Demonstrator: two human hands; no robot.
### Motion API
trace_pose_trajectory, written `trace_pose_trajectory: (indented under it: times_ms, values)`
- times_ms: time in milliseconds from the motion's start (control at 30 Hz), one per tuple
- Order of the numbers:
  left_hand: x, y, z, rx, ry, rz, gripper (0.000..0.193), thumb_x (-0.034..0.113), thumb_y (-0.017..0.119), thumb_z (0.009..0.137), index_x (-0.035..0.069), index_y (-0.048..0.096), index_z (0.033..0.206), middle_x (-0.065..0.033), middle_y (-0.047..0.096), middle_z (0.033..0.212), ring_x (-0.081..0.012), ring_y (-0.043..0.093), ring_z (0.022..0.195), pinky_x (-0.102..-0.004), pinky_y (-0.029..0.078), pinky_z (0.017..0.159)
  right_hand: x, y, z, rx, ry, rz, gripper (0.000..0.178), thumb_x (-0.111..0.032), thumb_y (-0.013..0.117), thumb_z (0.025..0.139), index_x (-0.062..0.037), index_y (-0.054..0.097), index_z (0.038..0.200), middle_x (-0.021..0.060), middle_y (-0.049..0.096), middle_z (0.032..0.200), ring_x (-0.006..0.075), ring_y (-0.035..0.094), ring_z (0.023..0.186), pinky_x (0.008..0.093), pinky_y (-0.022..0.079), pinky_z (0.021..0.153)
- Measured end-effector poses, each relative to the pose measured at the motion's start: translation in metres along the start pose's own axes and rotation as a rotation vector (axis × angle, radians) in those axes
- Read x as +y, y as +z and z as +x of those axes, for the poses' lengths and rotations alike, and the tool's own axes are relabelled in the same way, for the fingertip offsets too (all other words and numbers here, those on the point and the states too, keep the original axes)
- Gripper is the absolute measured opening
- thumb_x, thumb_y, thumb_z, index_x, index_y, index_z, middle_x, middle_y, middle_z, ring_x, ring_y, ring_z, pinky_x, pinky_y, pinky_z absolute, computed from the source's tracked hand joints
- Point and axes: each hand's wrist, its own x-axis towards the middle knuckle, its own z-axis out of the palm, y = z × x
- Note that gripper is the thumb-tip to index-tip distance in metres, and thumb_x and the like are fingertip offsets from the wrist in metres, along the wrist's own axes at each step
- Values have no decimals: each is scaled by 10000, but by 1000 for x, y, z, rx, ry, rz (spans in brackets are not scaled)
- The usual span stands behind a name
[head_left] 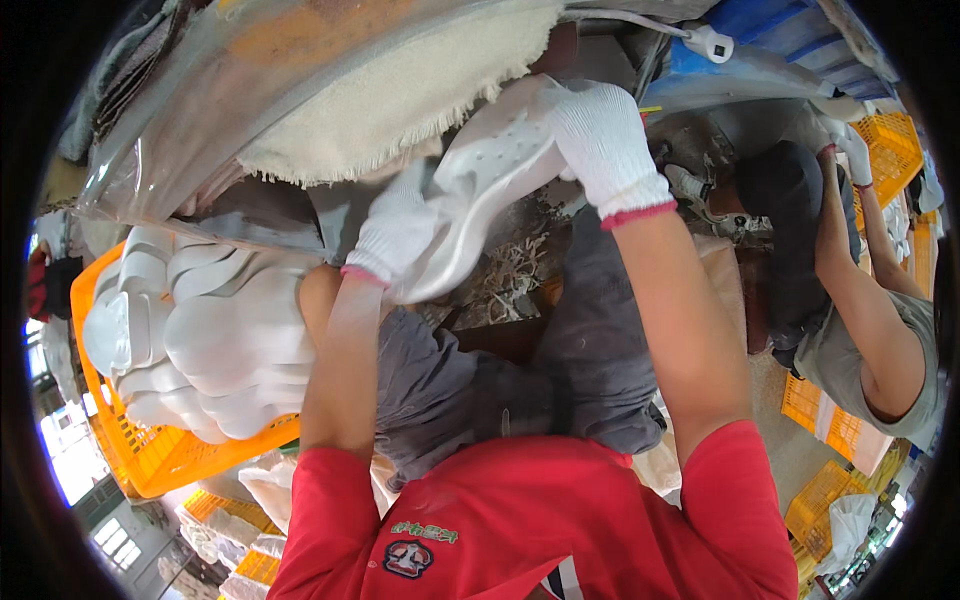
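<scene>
Both my hands wear white knit gloves with red cuffs. Between them is a white moulded foam clog (490, 165) with small holes in its upper, held tilted above my lap. My left hand (400, 230), slightly blurred, grips it at the lower left end. The opposite, upper right end is held by my right hand (607, 140), its fingers bent over the edge and partly hidden. To my left, an orange plastic crate (150, 475) is heaped with white foam clogs (240, 335), several of them lying against each other.
A fringed cream cloth (390, 100) and clear plastic sheet (150, 175) cover the bench ahead. Pale scraps (515, 275) lie beneath my hands. At right a co-worker's gloved hand (850, 150) works near another orange crate (885, 150). A white cable connector (708, 44) hangs at the top.
</scene>
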Motion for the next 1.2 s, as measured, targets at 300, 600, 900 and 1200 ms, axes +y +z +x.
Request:
trace_pose_trajectory:
  times_ms: [300, 600, 900, 1200]
  values:
    - [49, 84, 44, 166, 398, -423, 385, 411, 714, 1066, 61, 757, 1221, -102, 800, 973, -219, 759, 965, -405, 597, 877, -32, -78, -80, 87, -159, 258, 724, -278, 890, 706, -82, 716, 1381, 228, 648, 1495, 443, 596, 1416, 567, 467, 1217]
    - [22, 47, -29, -262, -153, -1745, 704, 666, 468, 1139, 77, 613, 1496, -166, 725, 1373, -358, 702, 1242, -506, 579, 1087, -86, -51, -134, 5, -240, 595, 500, -95, 767, 900, -86, 738, 1398, 117, 796, 1232, 323, 786, 978, 430, 627, 830]
    - [6, 42, 20, -11, -177, -1641, 445, 478, 553, 1127, 83, 670, 1295, -122, 746, 1154, -303, 728, 1100, -436, 585, 1020, -114, -40, -92, 223, -6, 580, 409, -64, 821, 911, -87, 749, 1313, 181, 786, 958, 368, 776, 778, 414, 627, 724]
    - [-4, 69, 9, 15, 194, -1382, 453, 456, 481, 1158, 49, 635, 1283, -136, 721, 1222, -307, 739, 1136, -481, 579, 1045, -105, -33, -29, -51, -107, 870, 279, -312, 725, 989, -78, 770, 1133, 193, 751, 978, 420, 737, 949, 478, 588, 832]
